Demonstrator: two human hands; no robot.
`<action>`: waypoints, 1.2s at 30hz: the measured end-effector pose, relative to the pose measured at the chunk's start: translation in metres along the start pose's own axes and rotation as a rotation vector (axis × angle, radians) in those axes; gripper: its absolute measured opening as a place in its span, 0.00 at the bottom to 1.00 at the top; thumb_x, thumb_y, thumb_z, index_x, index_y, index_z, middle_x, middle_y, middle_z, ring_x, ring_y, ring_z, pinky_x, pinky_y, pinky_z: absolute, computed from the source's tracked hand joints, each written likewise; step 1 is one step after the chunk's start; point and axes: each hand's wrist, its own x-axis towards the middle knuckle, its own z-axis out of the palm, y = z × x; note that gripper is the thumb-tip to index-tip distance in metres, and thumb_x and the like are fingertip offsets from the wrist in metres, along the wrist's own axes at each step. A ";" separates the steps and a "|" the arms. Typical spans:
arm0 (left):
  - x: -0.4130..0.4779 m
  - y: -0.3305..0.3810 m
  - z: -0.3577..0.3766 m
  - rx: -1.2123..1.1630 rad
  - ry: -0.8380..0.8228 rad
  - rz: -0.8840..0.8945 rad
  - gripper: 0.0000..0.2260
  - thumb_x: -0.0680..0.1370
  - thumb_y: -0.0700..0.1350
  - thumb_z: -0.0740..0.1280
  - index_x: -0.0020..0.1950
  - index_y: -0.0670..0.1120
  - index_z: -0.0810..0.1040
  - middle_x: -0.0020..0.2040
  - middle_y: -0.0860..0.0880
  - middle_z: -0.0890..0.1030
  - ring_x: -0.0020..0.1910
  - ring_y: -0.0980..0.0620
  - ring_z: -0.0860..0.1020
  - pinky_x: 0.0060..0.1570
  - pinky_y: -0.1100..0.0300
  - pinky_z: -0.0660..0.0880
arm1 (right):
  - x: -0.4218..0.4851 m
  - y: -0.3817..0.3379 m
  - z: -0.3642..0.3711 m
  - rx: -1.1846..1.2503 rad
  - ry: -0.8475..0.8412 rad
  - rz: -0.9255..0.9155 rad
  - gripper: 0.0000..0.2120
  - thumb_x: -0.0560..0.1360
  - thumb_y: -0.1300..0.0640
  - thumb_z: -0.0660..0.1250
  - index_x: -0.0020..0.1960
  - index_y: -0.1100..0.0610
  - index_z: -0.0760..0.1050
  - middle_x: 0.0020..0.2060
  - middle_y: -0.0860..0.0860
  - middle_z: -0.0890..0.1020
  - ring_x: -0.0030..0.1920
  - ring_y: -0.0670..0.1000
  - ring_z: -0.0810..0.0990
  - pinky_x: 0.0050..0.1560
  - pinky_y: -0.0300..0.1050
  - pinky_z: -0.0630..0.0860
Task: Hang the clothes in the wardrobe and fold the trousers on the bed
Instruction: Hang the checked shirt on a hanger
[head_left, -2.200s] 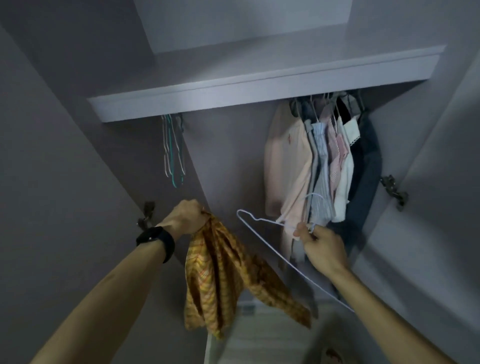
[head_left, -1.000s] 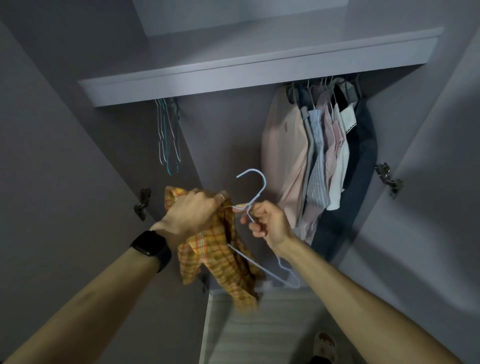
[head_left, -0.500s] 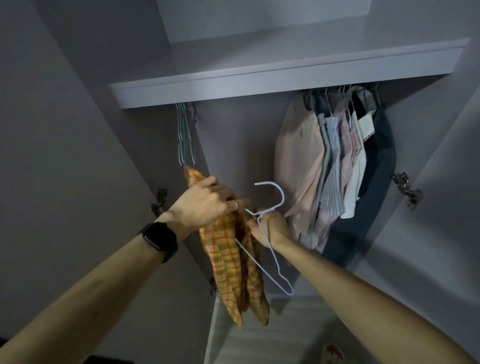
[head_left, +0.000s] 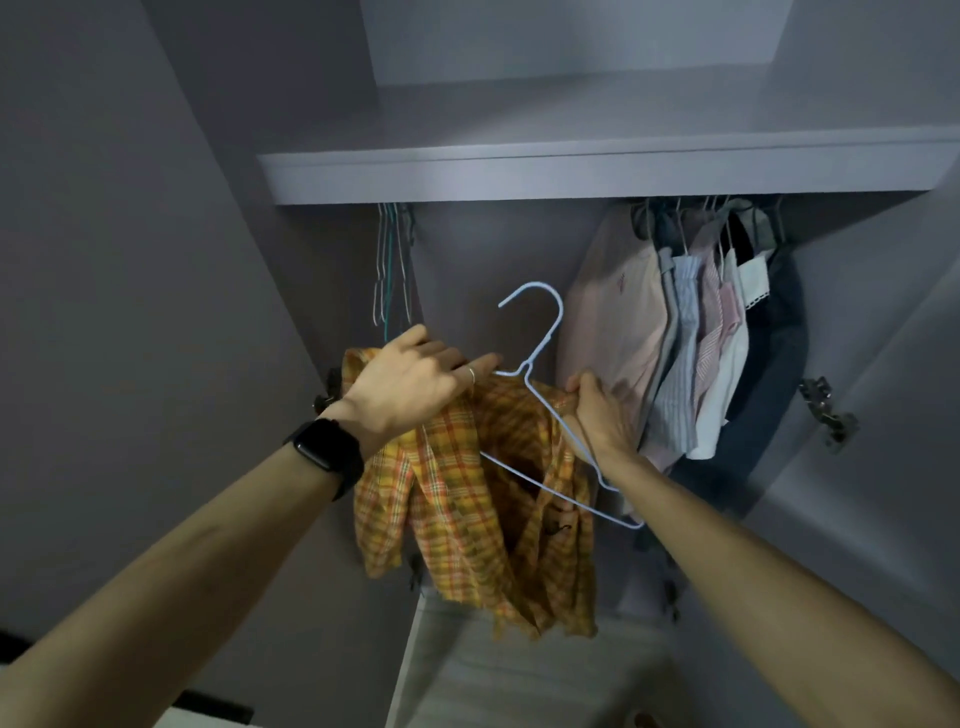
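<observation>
A bunch of spare wire hangers (head_left: 387, 270) can be seen hung at the left end, right under the shelf (head_left: 571, 174). A metal hinge (head_left: 826, 410) is mounted on the right door, and pale striped flooring (head_left: 545, 686) is visible down below.

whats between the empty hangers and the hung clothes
Head view: the hook of the held blue hanger stands between the empty hangers and hung clothes; behind it, bare wardrobe wall.

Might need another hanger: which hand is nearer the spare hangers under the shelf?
Left. The left hand, gripping the checked shirt, sits just below the spare hangers; the right hand, gripping the shirt at the blue hanger, is off to their right.
</observation>
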 end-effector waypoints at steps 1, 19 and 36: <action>0.002 -0.003 -0.002 0.008 0.003 -0.007 0.25 0.75 0.37 0.56 0.70 0.45 0.77 0.38 0.49 0.82 0.34 0.46 0.80 0.43 0.55 0.64 | 0.003 0.000 0.001 0.064 -0.021 0.014 0.12 0.79 0.62 0.61 0.61 0.55 0.71 0.60 0.59 0.78 0.59 0.63 0.78 0.58 0.53 0.74; -0.028 -0.037 -0.014 0.161 0.047 0.004 0.25 0.78 0.35 0.55 0.73 0.46 0.75 0.38 0.50 0.80 0.36 0.47 0.78 0.43 0.54 0.69 | 0.012 -0.001 0.062 -0.084 -0.320 -0.054 0.12 0.76 0.45 0.63 0.45 0.54 0.75 0.53 0.58 0.84 0.58 0.63 0.81 0.53 0.50 0.77; 0.006 0.004 0.013 0.010 -0.300 -0.608 0.23 0.82 0.43 0.54 0.78 0.49 0.63 0.59 0.46 0.81 0.51 0.42 0.83 0.61 0.51 0.67 | 0.028 -0.051 -0.053 0.070 -0.004 -0.283 0.06 0.83 0.47 0.60 0.53 0.47 0.73 0.48 0.53 0.84 0.53 0.61 0.80 0.50 0.53 0.75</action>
